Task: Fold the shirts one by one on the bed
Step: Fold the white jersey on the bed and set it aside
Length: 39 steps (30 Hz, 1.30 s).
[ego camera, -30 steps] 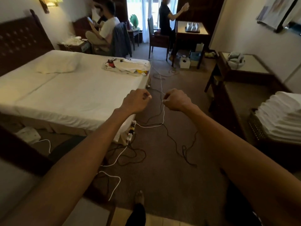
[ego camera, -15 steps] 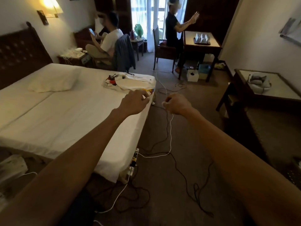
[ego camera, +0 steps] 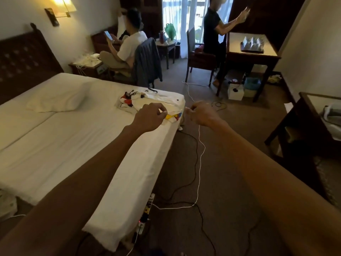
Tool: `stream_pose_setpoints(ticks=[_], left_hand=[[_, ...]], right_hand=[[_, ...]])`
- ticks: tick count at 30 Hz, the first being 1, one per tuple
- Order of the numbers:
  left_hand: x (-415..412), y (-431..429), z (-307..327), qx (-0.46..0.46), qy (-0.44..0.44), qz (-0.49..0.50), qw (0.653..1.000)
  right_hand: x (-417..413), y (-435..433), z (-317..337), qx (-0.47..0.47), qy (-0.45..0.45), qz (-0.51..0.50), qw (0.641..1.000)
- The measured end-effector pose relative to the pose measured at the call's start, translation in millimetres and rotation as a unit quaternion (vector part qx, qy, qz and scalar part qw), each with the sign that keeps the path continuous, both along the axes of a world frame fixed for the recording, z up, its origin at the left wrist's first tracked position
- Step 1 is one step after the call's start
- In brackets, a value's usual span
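Note:
A loose pile of white shirts [ego camera: 156, 99] with red, yellow and blue prints lies at the far right corner of the white bed [ego camera: 73, 141]. Both my arms stretch forward. My left hand [ego camera: 149, 117] hovers over the bed's edge just in front of the pile, fingers curled, thumb against the forefinger, holding nothing. My right hand [ego camera: 201, 114] is level with it, past the bed's edge over the carpet, curled the same way and holding nothing. Neither hand touches the shirts.
A pillow [ego camera: 59, 98] lies near the dark headboard. Cables [ego camera: 200, 163] and a power strip [ego camera: 147, 209] trail over the carpet beside the bed. One person sits on a chair [ego camera: 145, 61] beyond the bed, another stands by a table [ego camera: 252, 52]. Dark furniture [ego camera: 304, 126] lines the right wall.
I have come closer to the bed. Both outstretched hands, still curled, now reach the bed's far corner beside the shirt pile. The stacked towels at the right have left the view.

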<state>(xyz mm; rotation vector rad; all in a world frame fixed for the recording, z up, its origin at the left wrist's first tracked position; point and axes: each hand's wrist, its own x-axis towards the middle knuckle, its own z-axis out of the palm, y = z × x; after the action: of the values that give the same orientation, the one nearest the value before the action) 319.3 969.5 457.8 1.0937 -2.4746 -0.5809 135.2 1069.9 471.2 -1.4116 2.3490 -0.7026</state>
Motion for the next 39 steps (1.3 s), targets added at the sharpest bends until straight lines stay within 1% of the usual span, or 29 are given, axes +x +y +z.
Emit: stream_pose_setpoints(ticks=[4, 8, 13, 18, 22, 25, 31, 33, 36, 39], left_hand=[[-48.7, -54.1, -3.2, 0.006, 0.002, 0.009, 1.000], [-97.3, -107.7, -1.4, 0.006, 0.010, 0.005, 1.000], [-168.9, -187.5, -4.1, -0.001, 0.034, 0.005, 0.999], [-240.0, -288.0, -11.1, -0.001, 0.068, 0.013, 0.998], [-280.4, -379.9, -23.2, 0.019, 0.056, 0.041, 0.997], [-297.9, -441.3, -29.7, 0.032, 0.053, 0.067, 0.996], [-308.4, -534.7, -41.3, 0.057, 0.047, 0.135, 0.988], [-305.8, -563.4, -53.6, 0.065, 0.056, 0.166, 0.982], [-302.4, -604.3, -73.6, 0.085, 0.032, 0.209, 0.974], [-299.7, -651.4, -91.0, 0.104, 0.044, 0.263, 0.958]], right_hand=[[-50.1, -52.4, -0.2, 0.006, 0.004, 0.008, 1.000], [-95.1, -102.4, -1.1, -0.003, -0.010, 0.007, 1.000], [-164.1, -173.1, -3.5, 0.012, 0.008, 0.014, 1.000], [-242.7, -282.2, -2.9, 0.017, 0.021, 0.035, 0.999], [-275.6, -388.0, -7.8, 0.037, 0.010, 0.064, 0.997], [-289.3, -457.7, -12.2, 0.039, 0.010, 0.100, 0.994], [-315.3, -578.6, -33.0, 0.064, -0.011, 0.148, 0.987], [-320.6, -617.7, -43.7, 0.075, -0.023, 0.172, 0.982], [-327.5, -677.6, -61.1, 0.085, -0.021, 0.214, 0.973], [-335.0, -739.1, -81.0, 0.094, -0.025, 0.261, 0.960]])
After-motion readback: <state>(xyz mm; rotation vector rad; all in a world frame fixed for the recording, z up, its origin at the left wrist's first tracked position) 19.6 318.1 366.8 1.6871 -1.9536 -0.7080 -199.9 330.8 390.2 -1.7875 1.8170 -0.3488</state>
